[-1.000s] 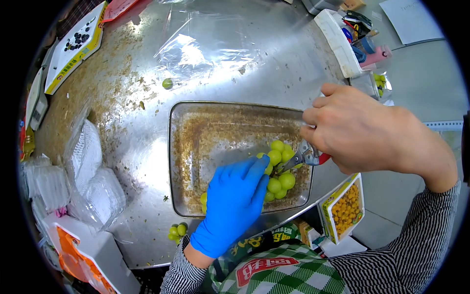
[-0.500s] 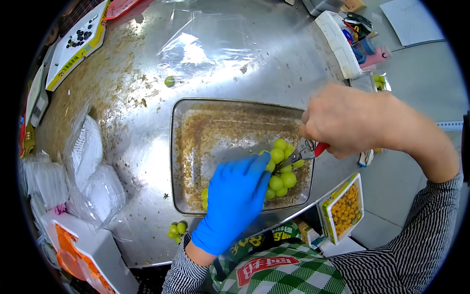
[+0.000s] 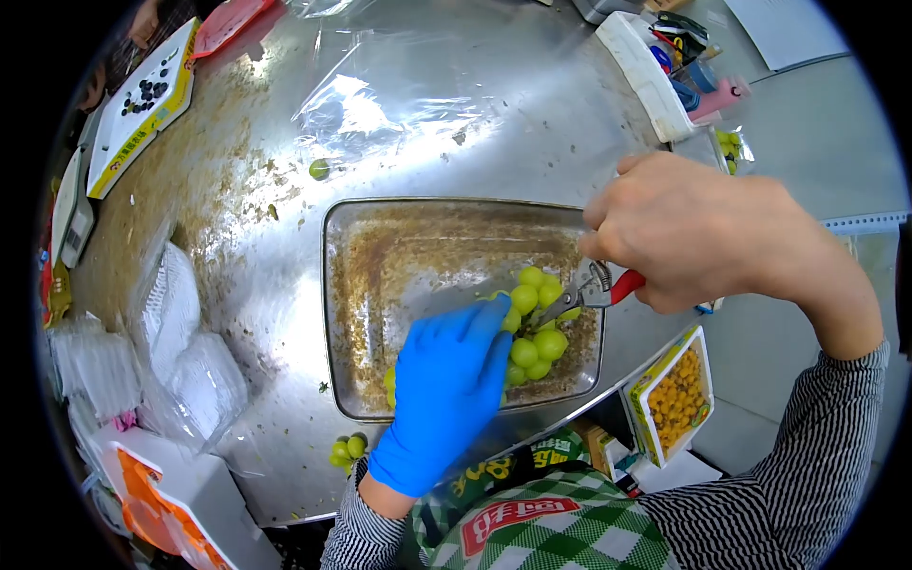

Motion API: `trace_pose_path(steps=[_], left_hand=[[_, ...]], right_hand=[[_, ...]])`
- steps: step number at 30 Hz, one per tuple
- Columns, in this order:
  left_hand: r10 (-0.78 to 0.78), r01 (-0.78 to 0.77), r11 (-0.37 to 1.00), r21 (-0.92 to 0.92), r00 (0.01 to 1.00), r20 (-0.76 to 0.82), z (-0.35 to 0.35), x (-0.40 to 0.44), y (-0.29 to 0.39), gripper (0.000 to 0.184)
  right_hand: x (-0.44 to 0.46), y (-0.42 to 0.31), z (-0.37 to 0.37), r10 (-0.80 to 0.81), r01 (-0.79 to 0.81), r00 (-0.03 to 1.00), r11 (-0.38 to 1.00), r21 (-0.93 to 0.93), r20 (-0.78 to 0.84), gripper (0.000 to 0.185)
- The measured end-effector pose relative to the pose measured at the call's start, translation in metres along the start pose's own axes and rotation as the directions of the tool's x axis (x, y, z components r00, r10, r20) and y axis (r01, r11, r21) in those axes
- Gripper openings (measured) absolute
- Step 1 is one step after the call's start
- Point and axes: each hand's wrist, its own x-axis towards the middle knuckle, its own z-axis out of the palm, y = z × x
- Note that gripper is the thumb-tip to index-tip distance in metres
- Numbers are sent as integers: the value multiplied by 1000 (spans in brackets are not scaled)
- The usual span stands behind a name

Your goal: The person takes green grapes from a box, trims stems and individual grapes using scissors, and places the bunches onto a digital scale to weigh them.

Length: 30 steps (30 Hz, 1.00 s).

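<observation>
A bunch of green grapes (image 3: 538, 350) lies over the metal tray (image 3: 418, 203), which is worn and brown-stained. My left hand (image 3: 446, 375), in a blue glove, is closed over the bunch from its left side; the fingertips are partly hidden. Bare and closed, my right hand (image 3: 679, 233) grips red-handled pruning shears (image 3: 587, 287). Their blades reach in among the grapes; whether they touch a stem I cannot tell. More grapes show at the left of the glove. A few loose grapes (image 3: 349, 449) rest on the table in front of the tray.
Clear plastic film (image 3: 389, 104) and a single grape (image 3: 319, 169) lie behind the tray. Packed white foam nets (image 3: 176, 313) are at left. A box of small orange fruit (image 3: 676, 394) stands at right, below a white tool bin (image 3: 646, 76). Another person's hand (image 3: 143, 24) shows at far left.
The view has shifted slightly. My right hand and the shears remain at the bunch, the hand now less blurred. My left hand keeps its hold. Another person's hand shows more plainly at top left.
</observation>
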Motion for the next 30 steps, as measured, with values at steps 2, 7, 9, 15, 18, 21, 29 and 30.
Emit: trace_pose_path(steps=[2,7,9,15,18,21,29,30], left_hand=[[-2,2,1000,8,1000,5,-1,0,1,37],[-16,16,1000,16,1000,15,0,0,2,36],[-19,19,1000,17,1000,13,1,0,3,37],[-17,17,1000,17,1000,6,2,-1,4,36],[-13,13,999,37,1000,-2,2,-1,4,36],[-19,19,1000,23,1000,0,3,-2,4,36],[-29,29,999,40,1000,-6,2,-4,8,36],[-35,36,999,40,999,-4,2,-4,10,36]], right_hand=[[1,0,6,5,-5,1000,1000,13,-13,29],[1,-5,8,53,-54,998,998,36,17,24],[-1,-6,7,71,-73,997,997,40,41,22],[-1,-7,7,131,-140,988,984,114,85,19],[-4,-10,5,148,-159,985,978,139,83,19],[-7,-13,8,117,-120,993,983,140,30,18],[-13,-26,9,111,-113,994,988,101,24,18],[-14,-27,9,108,-109,994,989,104,18,18]])
